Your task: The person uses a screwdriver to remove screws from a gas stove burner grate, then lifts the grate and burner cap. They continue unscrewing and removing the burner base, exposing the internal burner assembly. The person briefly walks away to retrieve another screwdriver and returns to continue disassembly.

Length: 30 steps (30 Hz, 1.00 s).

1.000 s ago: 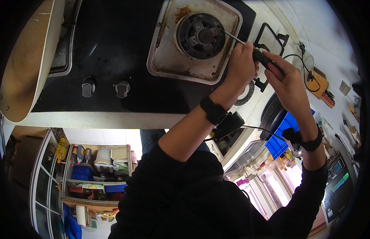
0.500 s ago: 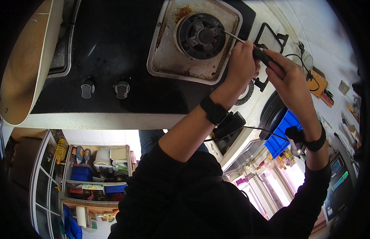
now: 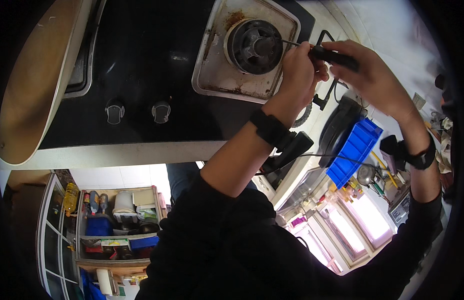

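A screwdriver (image 3: 337,57) with a dark handle and thin metal shaft points left. Its tip reaches the right side of the round black gas burner (image 3: 259,47), though the exact contact is too small to make out. My left hand (image 3: 298,72) is closed round the shaft close to the handle. At the other end, my right hand (image 3: 369,72) grips the handle between thumb and fingers. Under the burner lies a stained metal drip tray (image 3: 207,80), set into the black glass cooktop (image 3: 137,60).
Two control knobs (image 3: 161,112) sit along the cooktop's near edge. A large pan (image 3: 29,85) stands at the left. Right of the cooktop are a black pot support (image 3: 322,102), a dark pan (image 3: 342,117) and a blue basket (image 3: 353,152). Shelves with bottles (image 3: 94,202) are below left.
My right hand has shifted up and right, with its forearm swung outward. The screwdriver now lies flatter, its handle end higher. My left hand still holds the shaft. The view has tilted slightly.
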Motion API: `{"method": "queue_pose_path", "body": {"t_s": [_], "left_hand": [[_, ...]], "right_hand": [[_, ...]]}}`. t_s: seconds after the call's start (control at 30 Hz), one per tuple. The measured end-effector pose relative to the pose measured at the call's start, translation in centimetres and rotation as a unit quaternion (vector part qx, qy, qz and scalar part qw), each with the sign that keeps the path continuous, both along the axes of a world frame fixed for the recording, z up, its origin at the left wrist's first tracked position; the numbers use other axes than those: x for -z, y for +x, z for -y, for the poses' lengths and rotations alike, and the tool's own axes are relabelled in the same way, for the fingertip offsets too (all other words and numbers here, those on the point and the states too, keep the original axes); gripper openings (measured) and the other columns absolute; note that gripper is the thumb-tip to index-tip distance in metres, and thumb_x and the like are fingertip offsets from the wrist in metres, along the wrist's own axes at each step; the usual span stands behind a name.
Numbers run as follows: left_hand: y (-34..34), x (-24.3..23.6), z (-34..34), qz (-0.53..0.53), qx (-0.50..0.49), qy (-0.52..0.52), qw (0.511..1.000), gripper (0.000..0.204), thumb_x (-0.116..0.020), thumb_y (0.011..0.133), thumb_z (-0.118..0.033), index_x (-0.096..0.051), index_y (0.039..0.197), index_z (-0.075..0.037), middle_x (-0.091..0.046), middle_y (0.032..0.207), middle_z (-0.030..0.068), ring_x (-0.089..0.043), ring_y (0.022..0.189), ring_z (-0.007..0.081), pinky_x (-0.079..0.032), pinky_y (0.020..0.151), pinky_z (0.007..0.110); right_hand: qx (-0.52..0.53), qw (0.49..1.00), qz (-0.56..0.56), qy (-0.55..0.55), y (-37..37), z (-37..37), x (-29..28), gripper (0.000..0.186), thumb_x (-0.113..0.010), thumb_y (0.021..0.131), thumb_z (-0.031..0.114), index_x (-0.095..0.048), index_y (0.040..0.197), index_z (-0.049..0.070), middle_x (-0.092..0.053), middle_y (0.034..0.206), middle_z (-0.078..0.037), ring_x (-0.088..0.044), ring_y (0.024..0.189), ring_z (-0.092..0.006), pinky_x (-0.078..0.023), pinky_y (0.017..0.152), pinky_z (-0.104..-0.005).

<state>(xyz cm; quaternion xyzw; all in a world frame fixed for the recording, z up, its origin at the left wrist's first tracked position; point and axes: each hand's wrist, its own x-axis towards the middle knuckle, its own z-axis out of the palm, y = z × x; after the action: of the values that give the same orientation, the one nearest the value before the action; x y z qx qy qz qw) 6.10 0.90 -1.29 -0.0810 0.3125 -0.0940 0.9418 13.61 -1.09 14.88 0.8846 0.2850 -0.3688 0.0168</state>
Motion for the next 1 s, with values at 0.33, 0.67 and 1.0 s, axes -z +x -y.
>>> {"method": "queue_pose_path", "body": {"t_s": [0.33,0.67,1.0], "left_hand": [[0.8,0.0,0.0,0.028,0.009,0.011,1.0,0.031,-0.032,0.11,-0.024,-0.052,0.095,-0.005,-0.052,0.065,0.0065,-0.048,0.052,0.0179,-0.04,0.051,0.034],[1.2,-0.6,-0.5,-0.01,0.055,-0.039,0.998,0.027,-0.035,0.11,-0.026,-0.045,0.09,-0.01,-0.044,0.062,0.0007,-0.036,0.048,0.0123,-0.029,0.046,0.03],[0.8,-0.9,-0.1,-0.03,0.01,-0.061,0.998,0.025,-0.036,0.111,-0.028,-0.046,0.097,-0.009,-0.046,0.064,0.0006,-0.038,0.047,0.0105,-0.028,0.043,0.027]], "right_hand": [[0.45,0.862,-0.224,-0.069,3.7,0.6,-0.2,0.022,-0.062,0.098,0.023,-0.06,0.094,0.002,-0.057,0.079,-0.002,-0.033,0.048,-0.0028,-0.023,0.042,-0.0221],[0.433,0.867,-0.161,-0.187,3.2,-1.6,0.6,0.027,-0.063,0.1,0.026,-0.068,0.101,0.0,-0.053,0.065,0.001,-0.037,0.046,-0.0034,-0.025,0.042,-0.0231],[0.205,0.958,-0.076,-0.184,2.0,-1.1,1.1,0.042,-0.061,0.096,0.027,-0.068,0.115,-0.009,-0.066,0.075,-0.01,-0.062,0.066,-0.0142,-0.051,0.064,-0.0319]]}}
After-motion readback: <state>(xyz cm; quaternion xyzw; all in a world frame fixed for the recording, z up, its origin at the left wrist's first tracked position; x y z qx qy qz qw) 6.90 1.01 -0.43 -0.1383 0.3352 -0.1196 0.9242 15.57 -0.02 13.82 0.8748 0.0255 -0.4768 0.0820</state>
